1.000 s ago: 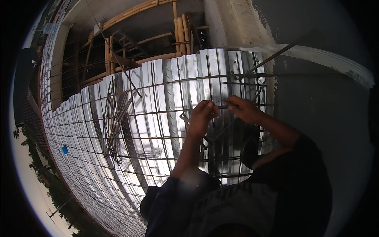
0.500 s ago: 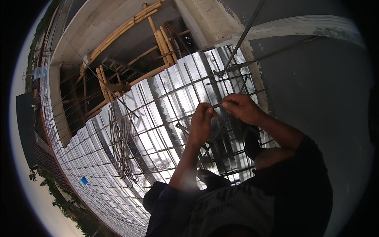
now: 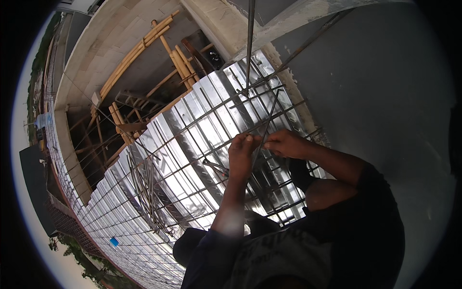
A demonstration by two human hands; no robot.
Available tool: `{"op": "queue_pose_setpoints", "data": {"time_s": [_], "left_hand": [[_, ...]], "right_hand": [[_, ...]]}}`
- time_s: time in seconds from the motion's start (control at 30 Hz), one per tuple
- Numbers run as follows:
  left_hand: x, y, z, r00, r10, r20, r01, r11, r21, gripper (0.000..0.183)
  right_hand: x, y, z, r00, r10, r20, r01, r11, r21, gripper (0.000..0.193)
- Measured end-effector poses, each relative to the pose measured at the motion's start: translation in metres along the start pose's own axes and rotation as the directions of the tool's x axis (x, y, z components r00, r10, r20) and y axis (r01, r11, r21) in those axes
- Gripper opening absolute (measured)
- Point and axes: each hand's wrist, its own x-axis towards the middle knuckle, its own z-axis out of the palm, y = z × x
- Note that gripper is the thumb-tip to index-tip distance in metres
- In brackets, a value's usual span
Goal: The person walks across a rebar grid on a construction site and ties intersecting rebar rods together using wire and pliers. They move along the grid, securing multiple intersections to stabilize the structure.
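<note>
My left hand (image 3: 240,153) and my right hand (image 3: 288,143) meet over a grid of steel bars, both with fingers pinched together. Whatever lies between the fingertips is too small and dark to make out. A thin dark rod (image 3: 272,111) runs slantwise past the meeting point of the fingers. Under the hands, the reinforcing bar mesh (image 3: 219,150) rests above shiny corrugated metal decking (image 3: 204,123). Just left of my left hand, a dark tool with two long arms (image 3: 214,166) lies on the mesh.
A bundle of loose bars (image 3: 147,192) lies on the mesh to the left. Beyond the decking's ragged edge, bamboo poles (image 3: 180,65) stand in an opening. One steel bar (image 3: 250,45) rises at the far side. A grey wall (image 3: 375,115) borders the right.
The view has shifted, moving the scene slightly. My hands have come closer together, and the right hand's fingers now point at the left fingertips. The slanting rod shows between them.
</note>
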Motion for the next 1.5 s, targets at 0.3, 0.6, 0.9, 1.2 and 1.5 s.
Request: {"op": "queue_pose_setpoints", "data": {"time_s": [0.3,0.6,0.9,1.2,1.5], "left_hand": [[0.008,-0.001,-0.009,0.996,0.01,0.09,0.029,0.904,-0.427,0.019],[0.016,0.001,-0.019,0.968,-0.091,0.233,0.144,0.964,-0.225,0.016],[0.011,0.014,-0.004,0.932,-0.177,0.315,0.111,0.97,0.214,0.012],[0.016,-0.018,-0.029,0.793,-0.317,0.521,-0.167,0.709,0.685,0.018],[0.03,-0.01,-0.013,0.89,-0.083,0.449,-0.313,0.605,0.732,0.03]], "right_hand": [[0.0,0.001,-0.008,0.985,-0.031,0.167,0.018,0.997,0.075,0.02],[0.0,0.003,-0.007,0.961,-0.213,0.174,0.249,0.945,-0.214,0.019],[0.01,0.024,-0.014,0.98,-0.181,0.087,0.2,0.904,-0.379,0.019],[0.008,0.015,-0.012,0.963,0.107,0.246,0.086,0.745,-0.661,0.023],[-0.008,0.022,-0.023,0.988,0.146,0.057,-0.048,0.628,-0.777,0.015]]}}
